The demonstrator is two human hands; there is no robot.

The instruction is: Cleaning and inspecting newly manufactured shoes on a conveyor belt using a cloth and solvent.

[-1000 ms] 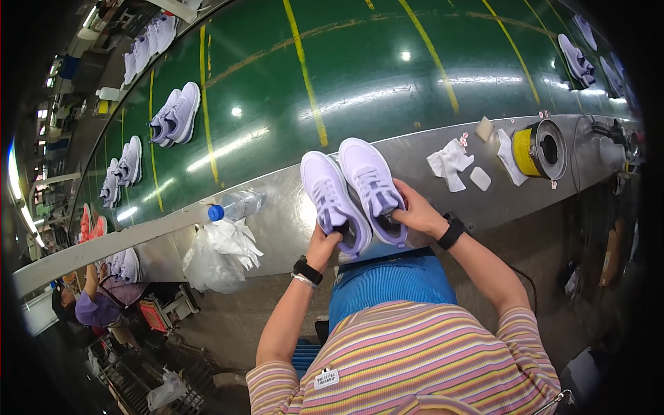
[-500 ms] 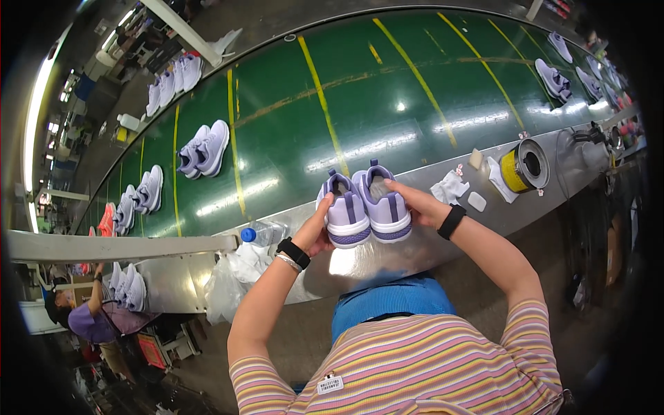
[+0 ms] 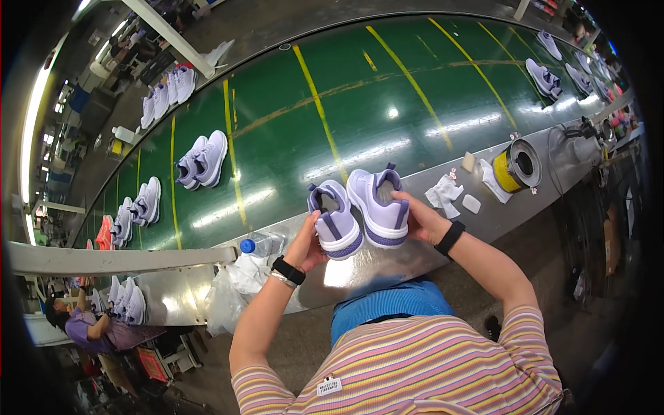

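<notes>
Two lavender sneakers with darker purple heel strips and white soles are held up over the metal ledge, heels toward me. My left hand (image 3: 306,243) grips the left sneaker (image 3: 336,218) by its outer side, thumb near the collar. Round the outer heel side of the right sneaker (image 3: 377,207) my right hand (image 3: 423,218) is closed, with the thumb at the collar. The heels sit close together, while the toes angle apart. My fingers beneath the shoes are mostly hidden.
A green belt (image 3: 277,138) with yellow lines carries more lavender sneakers (image 3: 203,160). On the metal ledge (image 3: 408,259) are a yellow-banded can (image 3: 510,171), white cloth scraps (image 3: 444,194), a blue-capped bottle (image 3: 263,244) and plastic bags (image 3: 232,294). A white bar (image 3: 124,259) crosses at left; beyond it a person (image 3: 86,325) works.
Both sneakers have turned in my hands and come slightly nearer to me. Their sides now show more, and the toes have spread apart. The person at left has shifted.
</notes>
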